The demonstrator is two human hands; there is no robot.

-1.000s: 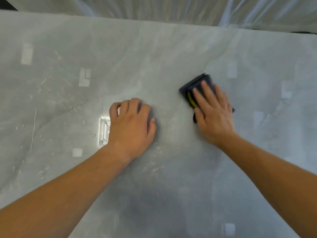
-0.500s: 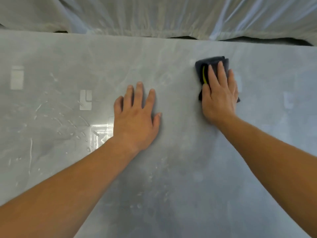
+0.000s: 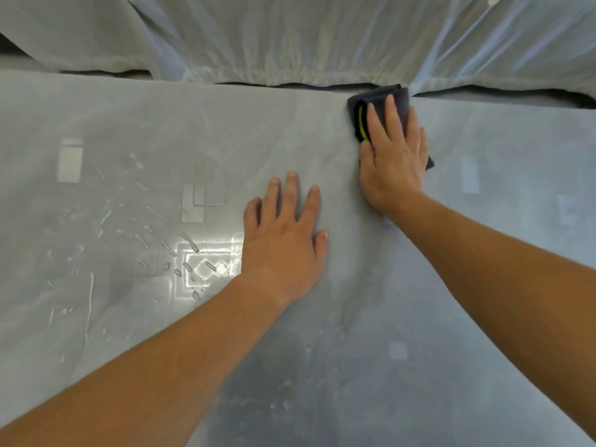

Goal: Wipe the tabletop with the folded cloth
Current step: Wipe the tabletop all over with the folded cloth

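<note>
I'm seeing the tabletop [image 3: 483, 285] showing smooth and glossy, grey with faint stone-like veining and bright glare. Wet droplets [image 3: 190, 243] are glistening on its left part. The cloth [image 3: 398, 98] is reading as dark, soft, matt fabric with yellow trim. Behind, the plastic sheeting [image 3: 290, 37] is hanging translucent, wrinkled and faintly shiny.

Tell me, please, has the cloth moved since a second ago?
Yes: the folded cloth, pressed under the right hand, slid away to the far edge of the tabletop.

We see a dark navy cloth [image 3: 392, 93] with a yellow-green edge, a pale grey table [image 3: 161, 124] with faint marbled streaks, and whitish translucent sheeting [image 3: 290, 33] behind it.
</note>
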